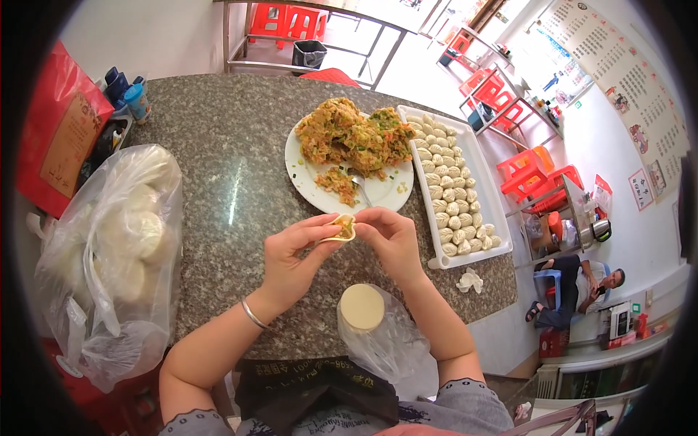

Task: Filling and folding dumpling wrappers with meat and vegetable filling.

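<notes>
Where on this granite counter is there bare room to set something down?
The widest bare patch of the granite counter lies between the clear plastic bag on the left and the white plate of filling. The right side is crowded: plate, tray of dumplings, both hands folding a wrapper, and the wrapper stack at the near edge.
</notes>
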{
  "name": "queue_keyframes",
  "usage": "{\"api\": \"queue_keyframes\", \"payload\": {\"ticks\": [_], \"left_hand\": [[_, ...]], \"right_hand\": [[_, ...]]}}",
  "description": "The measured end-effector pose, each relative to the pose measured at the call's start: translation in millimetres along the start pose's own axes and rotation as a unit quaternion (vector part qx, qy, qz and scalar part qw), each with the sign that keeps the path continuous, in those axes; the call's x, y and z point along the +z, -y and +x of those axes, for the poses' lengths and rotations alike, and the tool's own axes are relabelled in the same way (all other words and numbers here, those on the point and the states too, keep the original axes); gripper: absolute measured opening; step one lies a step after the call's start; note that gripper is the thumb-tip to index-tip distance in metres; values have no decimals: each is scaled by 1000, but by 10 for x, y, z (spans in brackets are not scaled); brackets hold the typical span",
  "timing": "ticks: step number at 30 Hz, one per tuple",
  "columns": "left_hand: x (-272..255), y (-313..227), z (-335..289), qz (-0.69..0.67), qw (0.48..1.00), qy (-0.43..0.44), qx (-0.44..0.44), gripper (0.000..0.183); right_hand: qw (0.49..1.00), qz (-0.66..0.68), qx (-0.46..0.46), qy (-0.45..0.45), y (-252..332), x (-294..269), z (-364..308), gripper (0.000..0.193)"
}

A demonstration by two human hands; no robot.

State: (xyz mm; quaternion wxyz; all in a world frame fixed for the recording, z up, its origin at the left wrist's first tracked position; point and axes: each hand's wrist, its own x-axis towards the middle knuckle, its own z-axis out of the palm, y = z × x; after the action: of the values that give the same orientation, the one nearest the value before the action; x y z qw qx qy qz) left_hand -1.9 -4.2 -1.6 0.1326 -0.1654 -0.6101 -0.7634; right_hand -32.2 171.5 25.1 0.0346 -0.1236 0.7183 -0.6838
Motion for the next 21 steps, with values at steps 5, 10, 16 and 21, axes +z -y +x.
{"api": "queue_keyframes", "payload": {"ticks": [5,10,16,21], "left_hand": [[29,14,-11,-62,997,-11,-37,18],[2,23,-9,-55,997,-20,-51,18],[7,24,-19,-47,998,20,-35,17],[3,-22,-15,-36,997,8,-74,15]], "right_hand": [[992,-82,-97,5,-36,9,-48,9],[980,-140,-139,20,23,43,-44,8],[999,-11,22,22,-40,-42,-27,10],[991,-108,-75,10,28,22,-49,8]]}}
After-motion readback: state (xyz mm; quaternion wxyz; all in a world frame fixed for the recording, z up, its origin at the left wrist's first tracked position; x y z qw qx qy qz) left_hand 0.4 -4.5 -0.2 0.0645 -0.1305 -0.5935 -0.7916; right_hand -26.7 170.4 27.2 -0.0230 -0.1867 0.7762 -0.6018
